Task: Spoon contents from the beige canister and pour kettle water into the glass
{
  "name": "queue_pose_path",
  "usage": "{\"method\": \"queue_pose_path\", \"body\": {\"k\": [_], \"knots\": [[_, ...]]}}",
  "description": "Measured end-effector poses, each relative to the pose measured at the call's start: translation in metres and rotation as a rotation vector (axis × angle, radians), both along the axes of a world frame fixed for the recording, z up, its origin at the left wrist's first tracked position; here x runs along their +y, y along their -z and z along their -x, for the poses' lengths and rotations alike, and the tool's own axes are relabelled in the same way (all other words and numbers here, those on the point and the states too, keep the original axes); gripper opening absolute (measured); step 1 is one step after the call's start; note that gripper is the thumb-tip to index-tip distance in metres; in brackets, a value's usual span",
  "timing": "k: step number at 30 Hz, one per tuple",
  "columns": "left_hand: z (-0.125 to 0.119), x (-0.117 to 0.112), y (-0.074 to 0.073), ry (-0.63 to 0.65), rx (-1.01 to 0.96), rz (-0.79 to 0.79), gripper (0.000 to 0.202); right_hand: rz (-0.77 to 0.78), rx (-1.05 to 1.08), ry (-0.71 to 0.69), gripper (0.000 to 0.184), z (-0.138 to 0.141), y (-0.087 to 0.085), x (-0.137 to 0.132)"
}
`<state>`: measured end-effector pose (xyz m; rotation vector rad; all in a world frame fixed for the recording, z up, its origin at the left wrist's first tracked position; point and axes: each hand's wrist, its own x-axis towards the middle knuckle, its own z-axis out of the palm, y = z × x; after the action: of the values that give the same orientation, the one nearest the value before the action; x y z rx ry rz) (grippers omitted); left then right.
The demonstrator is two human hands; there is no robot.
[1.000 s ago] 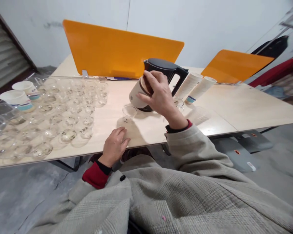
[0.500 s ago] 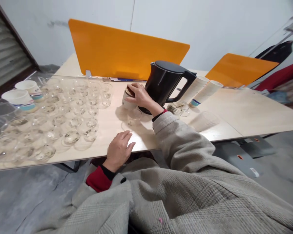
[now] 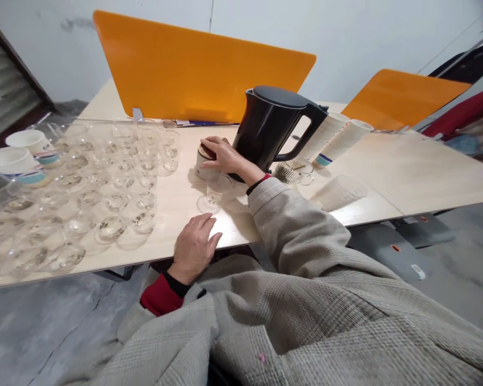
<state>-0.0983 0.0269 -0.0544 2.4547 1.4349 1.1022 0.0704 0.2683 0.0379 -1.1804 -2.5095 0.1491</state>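
My right hand (image 3: 222, 155) rests on top of a white paper cup (image 3: 202, 167) that stands upright on the wooden table (image 3: 406, 177), its fingers curled over the rim. Just behind it is a black electric kettle (image 3: 271, 127). A small clear glass (image 3: 214, 191) stands in front of the cup, under my wrist. My left hand (image 3: 194, 246) lies flat on the table's near edge with fingers stretched out and holds nothing.
Many clear glasses (image 3: 104, 182) cover the table's left half, with two paper cups (image 3: 18, 161) at the far left. Stacked paper cups (image 3: 338, 140) lie on their side right of the kettle. A clear plastic cup (image 3: 340, 193) lies tipped over. Orange dividers (image 3: 201, 69) stand behind.
My right hand carried the paper cup from a tilted hold in the air down onto the table by the kettle and still covers it. My left hand stayed in place.
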Motion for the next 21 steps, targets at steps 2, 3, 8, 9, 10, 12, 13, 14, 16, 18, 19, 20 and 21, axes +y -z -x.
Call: {"method": "queue_pose_path", "body": {"k": [2, 3, 8, 9, 10, 12, 13, 14, 16, 18, 19, 20, 21], "knots": [[0.001, 0.000, 0.001, 0.003, -0.018, -0.009, 0.027, 0.004, 0.067, 0.028, 0.084, -0.004, -0.004, -0.005], [0.002, 0.000, 0.001, 0.005, -0.033, -0.011, 0.027, -0.004, 0.114, 0.047, 0.081, -0.008, -0.006, -0.011], [0.007, 0.004, 0.005, -0.007, -0.135, -0.016, 0.034, -0.169, 0.427, 0.083, 0.059, -0.042, -0.012, -0.071], [0.008, 0.005, 0.006, -0.016, -0.146, -0.022, 0.036, -0.219, 0.508, 0.103, 0.055, -0.050, -0.011, -0.086], [0.008, 0.006, 0.007, -0.028, -0.151, -0.028, 0.038, -0.269, 0.589, 0.144, 0.051, -0.059, -0.009, -0.100], [0.008, 0.009, 0.010, -0.054, -0.143, -0.027, 0.042, -0.388, 0.744, 0.261, 0.047, -0.077, -0.006, -0.120], [0.008, 0.010, 0.011, -0.066, -0.131, -0.020, 0.044, -0.447, 0.820, 0.313, 0.048, -0.086, -0.004, -0.124], [0.007, 0.012, 0.012, -0.076, -0.116, -0.008, 0.045, -0.496, 0.883, 0.356, 0.051, -0.096, -0.003, -0.124], [0.005, 0.013, 0.014, -0.090, -0.086, 0.020, 0.048, -0.555, 0.966, 0.416, 0.060, -0.118, -0.002, -0.112], [0.004, 0.014, 0.015, -0.100, -0.069, 0.034, 0.050, -0.575, 0.966, 0.482, 0.067, -0.140, -0.003, -0.091], [0.003, 0.014, 0.016, -0.103, -0.068, 0.036, 0.050, -0.576, 0.947, 0.516, 0.070, -0.151, -0.004, -0.078], [0.004, 0.014, 0.016, -0.105, -0.075, 0.037, 0.052, -0.555, 0.909, 0.525, 0.072, -0.160, -0.006, -0.066], [0.004, 0.015, 0.015, -0.105, -0.088, 0.041, 0.054, -0.488, 0.856, 0.495, 0.072, -0.168, -0.007, -0.054]]}}
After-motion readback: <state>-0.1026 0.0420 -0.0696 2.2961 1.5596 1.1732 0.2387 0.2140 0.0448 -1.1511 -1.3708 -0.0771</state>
